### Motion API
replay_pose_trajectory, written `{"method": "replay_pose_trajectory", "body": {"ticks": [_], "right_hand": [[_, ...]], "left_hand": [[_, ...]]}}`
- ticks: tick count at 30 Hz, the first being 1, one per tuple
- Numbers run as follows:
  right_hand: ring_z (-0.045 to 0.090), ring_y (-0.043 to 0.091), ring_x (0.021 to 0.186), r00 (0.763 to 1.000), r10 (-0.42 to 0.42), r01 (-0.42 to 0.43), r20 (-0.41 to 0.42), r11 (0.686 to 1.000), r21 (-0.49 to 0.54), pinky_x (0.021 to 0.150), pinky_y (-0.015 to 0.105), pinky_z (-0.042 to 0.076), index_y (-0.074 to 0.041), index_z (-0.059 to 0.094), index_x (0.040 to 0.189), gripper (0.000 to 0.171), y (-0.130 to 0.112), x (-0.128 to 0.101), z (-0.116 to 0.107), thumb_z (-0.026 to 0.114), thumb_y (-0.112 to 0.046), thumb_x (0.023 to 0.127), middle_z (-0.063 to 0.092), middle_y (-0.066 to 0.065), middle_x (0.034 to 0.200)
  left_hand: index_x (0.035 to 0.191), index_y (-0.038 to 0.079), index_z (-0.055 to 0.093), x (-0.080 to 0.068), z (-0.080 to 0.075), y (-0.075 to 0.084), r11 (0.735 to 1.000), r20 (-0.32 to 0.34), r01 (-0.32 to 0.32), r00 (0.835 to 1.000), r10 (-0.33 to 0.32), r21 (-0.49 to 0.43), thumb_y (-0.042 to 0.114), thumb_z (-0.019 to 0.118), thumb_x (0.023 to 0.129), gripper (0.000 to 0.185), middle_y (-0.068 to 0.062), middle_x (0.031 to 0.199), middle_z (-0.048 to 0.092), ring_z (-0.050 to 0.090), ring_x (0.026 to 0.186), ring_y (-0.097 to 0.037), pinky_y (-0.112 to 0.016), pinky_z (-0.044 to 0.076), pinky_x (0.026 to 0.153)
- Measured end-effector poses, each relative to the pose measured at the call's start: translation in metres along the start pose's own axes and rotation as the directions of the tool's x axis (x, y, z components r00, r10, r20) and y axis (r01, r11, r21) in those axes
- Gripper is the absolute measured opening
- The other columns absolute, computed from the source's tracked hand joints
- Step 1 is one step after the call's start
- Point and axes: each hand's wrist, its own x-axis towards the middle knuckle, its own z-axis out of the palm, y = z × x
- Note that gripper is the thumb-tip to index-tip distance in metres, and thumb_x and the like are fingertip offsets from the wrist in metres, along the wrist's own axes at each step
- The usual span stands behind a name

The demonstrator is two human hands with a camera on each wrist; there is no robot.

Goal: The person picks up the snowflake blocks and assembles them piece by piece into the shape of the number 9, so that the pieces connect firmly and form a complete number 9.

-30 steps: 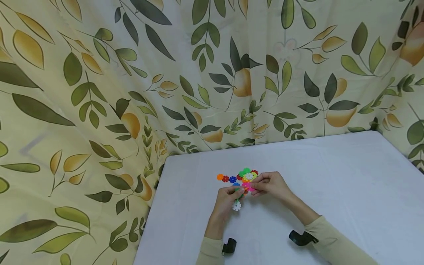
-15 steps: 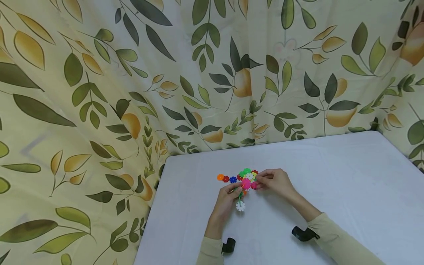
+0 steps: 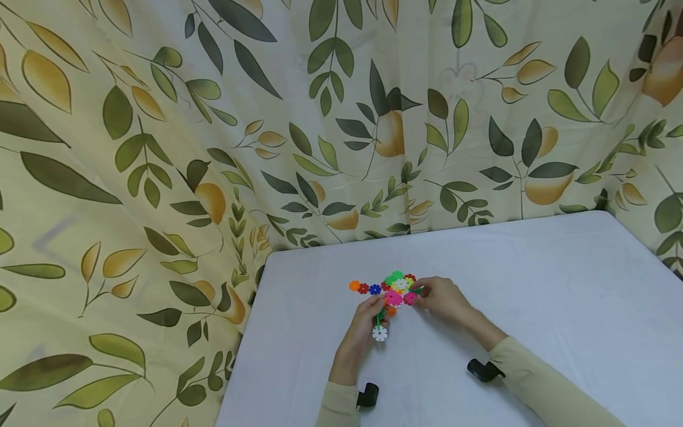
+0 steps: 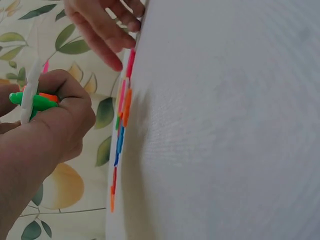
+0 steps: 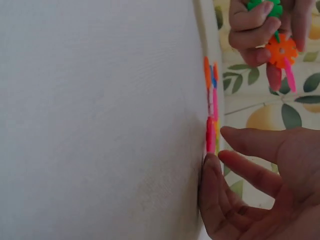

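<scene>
My left hand [image 3: 365,320] grips a small joined piece of notched plastic snowflake discs. In the head view its white disc [image 3: 379,333] hangs lowest; an orange disc [image 5: 281,51], a green disc [image 5: 270,7] and a pink one show in the right wrist view. On the table lies a flat, many-coloured snowflake-disc assembly, with a blue disc [image 3: 375,289] and a green disc [image 3: 397,276] among its parts. My right hand [image 3: 445,298] is at its right side, fingertips touching or very near the crimson-pink disc [image 5: 209,134]. Its thumb and fingers are extended, partly hiding that side.
The white-covered table [image 3: 512,284] stretches around the hands. A leaf-and-fruit patterned curtain [image 3: 331,118] hangs behind and left of it. Each wrist wears a black camera, such as the right one [image 3: 484,370]. The assembly's orange disc [image 3: 354,286] forms its left tip.
The held piece has swung right and back left, its white disc moving with it. My right hand has drawn slightly right, away from the held piece, to the flat assembly's edge.
</scene>
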Motion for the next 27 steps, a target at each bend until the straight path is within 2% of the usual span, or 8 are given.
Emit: {"method": "replay_pose_trajectory", "body": {"ticks": [4, 7, 9, 11, 14, 19, 23, 27], "right_hand": [[0.057, 0.020, 0.078, 0.999, -0.029, 0.027, -0.015, 0.995, -0.097, 0.065, 0.035, 0.047, -0.010, 0.078, 0.112, 0.024, -0.001, 0.002, 0.003, 0.080, -0.014, 0.088, 0.065, 0.004, 0.087], [0.061, 0.022, 0.083, 0.999, -0.036, 0.032, -0.037, 0.993, -0.112, 0.069, 0.040, 0.052, -0.009, 0.079, 0.106, 0.020, -0.002, 0.002, 0.003, 0.082, -0.012, 0.086, 0.067, 0.004, 0.090], [0.063, 0.021, 0.083, 0.998, -0.045, 0.039, -0.055, 0.994, -0.104, 0.071, 0.041, 0.054, -0.008, 0.078, 0.101, 0.018, -0.002, 0.002, 0.003, 0.083, -0.010, 0.084, 0.069, 0.003, 0.089], [0.064, 0.019, 0.081, 0.997, -0.045, 0.039, -0.068, 0.996, -0.079, 0.071, 0.040, 0.054, -0.008, 0.076, 0.096, 0.016, 0.000, 0.002, 0.003, 0.084, -0.009, 0.083, 0.070, 0.001, 0.085], [0.061, 0.016, 0.072, 0.995, -0.047, 0.046, -0.082, 0.999, -0.022, 0.064, 0.033, 0.051, -0.008, 0.074, 0.091, 0.015, 0.002, 0.001, 0.002, 0.085, -0.007, 0.082, 0.067, -0.002, 0.077], [0.062, 0.014, 0.070, 0.994, -0.064, 0.072, -0.093, 0.993, 0.093, 0.060, 0.029, 0.051, -0.011, 0.078, 0.092, 0.010, 0.002, -0.004, 0.000, 0.084, -0.009, 0.085, 0.069, -0.005, 0.078], [0.069, 0.012, 0.078, 0.992, -0.078, 0.094, -0.100, 0.981, 0.169, 0.066, 0.027, 0.055, -0.018, 0.082, 0.096, 0.009, -0.002, -0.008, -0.001, 0.086, -0.018, 0.088, 0.076, -0.008, 0.085], [0.073, 0.011, 0.081, 0.986, -0.101, 0.128, -0.134, 0.968, 0.216, 0.073, 0.027, 0.057, -0.017, 0.082, 0.097, 0.010, -0.009, -0.014, -0.003, 0.086, -0.018, 0.088, 0.078, -0.007, 0.087]], "left_hand": [[0.134, -0.001, 0.056, 0.000, 0.000, -0.001, 1.000, -0.004, 0.003, 1.000, -0.003, -0.005, 0.026, 0.049, 0.111, 0.036, -0.007, 0.090, 0.054, 0.051, 0.078, -0.014, -0.021, 0.048, 0.067], [0.132, 0.003, 0.056, 0.001, 0.001, -0.001, 1.000, -0.004, 0.002, 1.000, -0.002, -0.003, 0.024, 0.050, 0.111, 0.031, -0.007, 0.090, 0.053, 0.050, 0.078, -0.014, -0.021, 0.048, 0.067], [0.133, 0.001, 0.055, 0.002, 0.001, -0.002, 1.000, -0.005, -0.004, 1.000, 0.004, 0.005, 0.024, 0.051, 0.110, 0.032, -0.008, 0.091, 0.055, 0.052, 0.078, -0.014, -0.021, 0.048, 0.068], [0.133, -0.002, 0.055, 0.003, 0.001, -0.003, 1.000, -0.011, -0.010, 1.000, 0.011, 0.019, 0.024, 0.052, 0.110, 0.035, -0.010, 0.093, 0.056, 0.054, 0.078, -0.014, -0.021, 0.050, 0.069], [0.134, -0.005, 0.057, 0.003, 0.000, -0.003, 0.999, -0.030, -0.024, 0.999, 0.025, 0.041, 0.024, 0.054, 0.110, 0.038, -0.017, 0.099, 0.059, 0.056, 0.078, -0.016, -0.022, 0.052, 0.071], [0.134, 0.000, 0.063, 0.000, -0.002, 0.000, 0.998, -0.062, -0.013, 0.998, 0.017, 0.064, 0.025, 0.058, 0.108, 0.037, -0.030, 0.115, 0.062, 0.057, 0.082, -0.020, -0.025, 0.052, 0.074], [0.135, 0.003, 0.064, -0.001, -0.002, 0.002, 0.997, -0.061, -0.006, 0.998, 0.011, 0.080, 0.027, 0.058, 0.108, 0.037, -0.034, 0.119, 0.061, 0.057, 0.083, -0.022, -0.026, 0.052, 0.077], [0.131, -0.001, 0.065, -0.001, -0.001, 0.002, 0.998, -0.081, -0.022, 0.996, 0.027, 0.059, 0.024, 0.060, 0.107, 0.035, -0.033, 0.114, 0.063, 0.058, 0.081, -0.020, -0.025, 0.053, 0.076]]}}
